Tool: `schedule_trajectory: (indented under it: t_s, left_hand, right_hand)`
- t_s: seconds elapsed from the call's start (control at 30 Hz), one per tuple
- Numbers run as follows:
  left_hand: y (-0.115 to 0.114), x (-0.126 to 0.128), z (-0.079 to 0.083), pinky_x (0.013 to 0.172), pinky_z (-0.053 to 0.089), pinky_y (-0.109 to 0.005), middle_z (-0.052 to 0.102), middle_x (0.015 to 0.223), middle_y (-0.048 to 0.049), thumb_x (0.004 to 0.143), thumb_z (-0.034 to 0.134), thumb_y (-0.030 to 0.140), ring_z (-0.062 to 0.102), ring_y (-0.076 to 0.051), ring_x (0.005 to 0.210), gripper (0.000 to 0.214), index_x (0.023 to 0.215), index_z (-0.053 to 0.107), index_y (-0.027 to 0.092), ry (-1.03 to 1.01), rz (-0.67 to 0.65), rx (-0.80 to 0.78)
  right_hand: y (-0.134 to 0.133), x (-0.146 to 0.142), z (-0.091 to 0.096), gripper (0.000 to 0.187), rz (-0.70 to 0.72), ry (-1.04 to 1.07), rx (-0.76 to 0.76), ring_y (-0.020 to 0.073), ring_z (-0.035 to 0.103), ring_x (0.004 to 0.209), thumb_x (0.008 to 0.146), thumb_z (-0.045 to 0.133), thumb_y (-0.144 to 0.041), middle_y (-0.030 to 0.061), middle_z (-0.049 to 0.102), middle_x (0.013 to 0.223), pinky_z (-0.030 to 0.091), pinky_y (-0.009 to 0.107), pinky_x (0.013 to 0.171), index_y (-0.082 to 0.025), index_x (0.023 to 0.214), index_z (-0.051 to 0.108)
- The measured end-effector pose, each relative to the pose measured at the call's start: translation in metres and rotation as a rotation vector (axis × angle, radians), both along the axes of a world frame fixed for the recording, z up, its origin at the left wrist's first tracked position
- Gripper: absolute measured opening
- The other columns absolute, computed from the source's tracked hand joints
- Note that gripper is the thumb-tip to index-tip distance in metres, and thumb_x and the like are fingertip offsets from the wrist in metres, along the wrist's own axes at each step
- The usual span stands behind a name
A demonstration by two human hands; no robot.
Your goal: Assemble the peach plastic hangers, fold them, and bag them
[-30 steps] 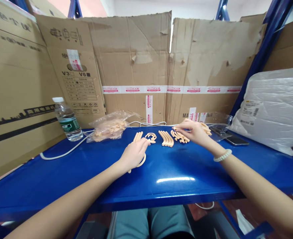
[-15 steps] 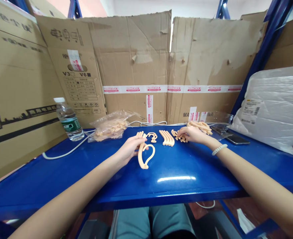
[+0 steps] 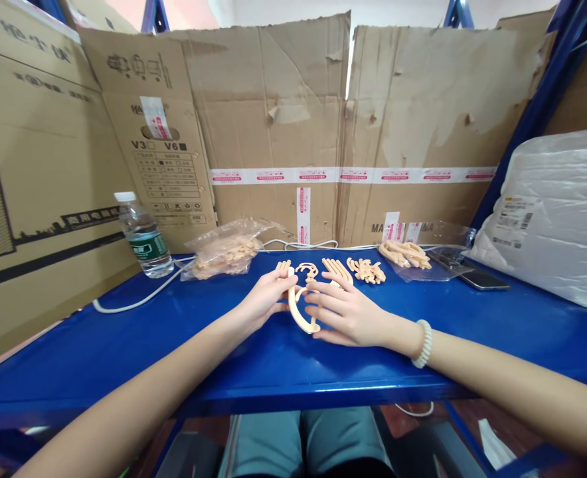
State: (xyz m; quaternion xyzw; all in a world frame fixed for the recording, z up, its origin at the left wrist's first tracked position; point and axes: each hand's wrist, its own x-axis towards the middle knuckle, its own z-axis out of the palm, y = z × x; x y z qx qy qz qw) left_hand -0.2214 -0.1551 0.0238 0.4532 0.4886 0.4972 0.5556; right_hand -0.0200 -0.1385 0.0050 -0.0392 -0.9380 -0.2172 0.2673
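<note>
My left hand (image 3: 266, 297) pinches one end of a curved beige plastic piece (image 3: 299, 315) held just above the blue shelf (image 3: 253, 358). My right hand (image 3: 346, 312) has come up against the other side of that piece, fingers stretched out and apart, touching it. Just behind my hands lie small groups of the same beige parts: straight strips (image 3: 282, 267), a hooked part (image 3: 306, 269), curved strips (image 3: 337, 268) and small pieces (image 3: 367, 270).
A clear bag of beige parts (image 3: 222, 252) and a water bottle (image 3: 144, 236) stand at the back left, with a white cable (image 3: 139, 302). More beige parts on clear plastic (image 3: 406, 253), a phone (image 3: 480, 280) and a white bag (image 3: 552, 212) sit right. Cardboard walls (image 3: 283, 126) close the back.
My left hand lifted the curved piece off the shelf and turned it upright. My right hand left the small pieces at the back and moved left to meet the curved piece.
</note>
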Motion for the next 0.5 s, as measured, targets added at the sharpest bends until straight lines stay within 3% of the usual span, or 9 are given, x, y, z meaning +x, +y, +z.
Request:
schedule_trajectory:
  t_s: [0.17,0.3,0.37,0.43,0.5]
  left_hand:
    - [-0.001,0.003,-0.002,0.061,0.052,-0.026,0.069,0.075,-0.0038,0.085,0.065,0.025,0.062,-0.012,0.063,0.015,0.089,0.055,0.015,0.027,-0.029,0.046]
    - [0.002,0.001,-0.005,0.062,0.054,-0.029,0.07,0.087,-0.009,0.088,0.06,0.03,0.065,-0.015,0.069,0.02,0.099,0.051,0.015,0.138,-0.015,0.13]
    - [0.004,-0.002,-0.007,0.066,0.055,-0.034,0.067,0.105,-0.0137,0.088,0.059,0.03,0.066,-0.02,0.081,0.03,0.111,0.047,0.016,0.29,0.092,0.323]
    - [0.004,-0.007,-0.006,0.08,0.054,-0.043,0.058,0.124,-0.0164,0.086,0.061,0.028,0.062,-0.026,0.104,0.038,0.12,0.047,0.018,0.563,0.234,0.676]
    - [0.002,-0.011,-0.002,0.096,0.045,-0.048,0.054,0.13,-0.014,0.088,0.059,0.023,0.052,-0.028,0.12,0.034,0.121,0.051,0.021,0.891,0.247,1.061]
  right_hand:
    - [0.002,0.005,0.002,0.026,-0.011,-0.042,-0.029,0.0224,0.056,0.099,0.098,0.047,-0.038,0.0057,0.064,0.085,0.036,0.045,0.1,-0.018,0.091,0.062]
    - [-0.001,0.004,0.004,0.031,-0.014,-0.041,-0.003,0.0165,0.051,0.074,0.101,0.039,-0.031,0.0018,0.056,0.073,0.038,0.039,0.094,-0.018,0.084,0.061]
    - [0.0,0.005,0.004,0.032,-0.042,-0.001,-0.001,0.0155,0.047,0.068,0.101,0.037,-0.029,0.0009,0.054,0.07,0.036,0.041,0.095,-0.017,0.086,0.063]
    - [0.003,0.007,0.004,0.03,-0.076,0.042,-0.012,0.0155,0.046,0.066,0.099,0.039,-0.029,0.0006,0.053,0.068,0.034,0.043,0.096,-0.017,0.088,0.064]
    - [0.007,0.008,0.002,0.029,-0.105,0.084,-0.032,0.0158,0.047,0.066,0.098,0.041,-0.029,0.0006,0.053,0.068,0.033,0.044,0.096,-0.017,0.087,0.065]
